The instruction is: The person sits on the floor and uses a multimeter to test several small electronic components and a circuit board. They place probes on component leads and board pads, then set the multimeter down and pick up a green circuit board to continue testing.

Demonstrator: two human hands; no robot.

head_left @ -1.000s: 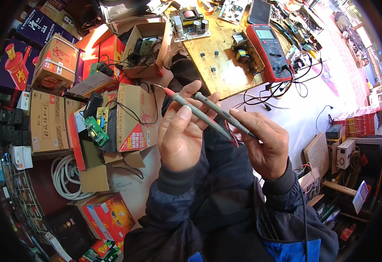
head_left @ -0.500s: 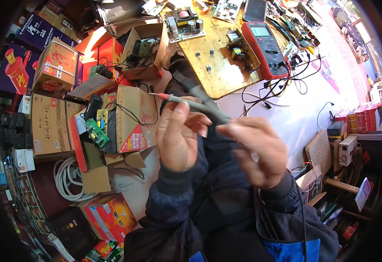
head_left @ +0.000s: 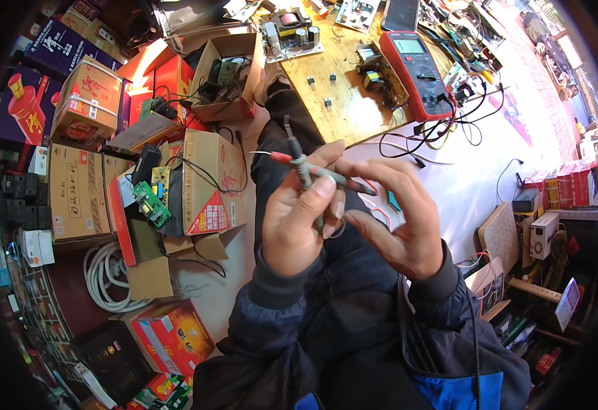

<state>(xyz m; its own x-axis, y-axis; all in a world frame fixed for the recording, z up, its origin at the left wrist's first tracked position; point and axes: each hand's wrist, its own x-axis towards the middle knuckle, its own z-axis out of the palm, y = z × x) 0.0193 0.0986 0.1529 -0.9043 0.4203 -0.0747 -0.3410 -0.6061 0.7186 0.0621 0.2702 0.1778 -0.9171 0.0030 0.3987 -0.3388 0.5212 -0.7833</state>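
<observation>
Two multimeter test probes lie crossed in my left hand (head_left: 295, 229), pinched under the thumb. The red-tipped probe (head_left: 282, 158) points left with its bare metal tip exposed; its grey body slants toward my right hand. The dark-tipped probe (head_left: 293, 140) points up and away, its lower end partly hidden by my fingers. My right hand (head_left: 408, 229) is beside the tail of the red-tipped probe, thumb and fingers spread apart and curved. Whether its fingertips touch that probe cannot be made out. A red multimeter (head_left: 418, 75) rests on the wooden board (head_left: 323, 126) beyond my hands.
Several small three-legged components (head_left: 327, 104) and a circuit board (head_left: 374, 78) sit on the wooden board. Black leads (head_left: 435, 126) tangle by the multimeter. To the left are cardboard boxes (head_left: 220, 181), a green circuit board (head_left: 150, 205) and a coiled white cable (head_left: 104, 280).
My left hand has shifted right and nearer, and both probes now show crossed in it. My right hand, blurred and closed earlier, has spread its fingers.
</observation>
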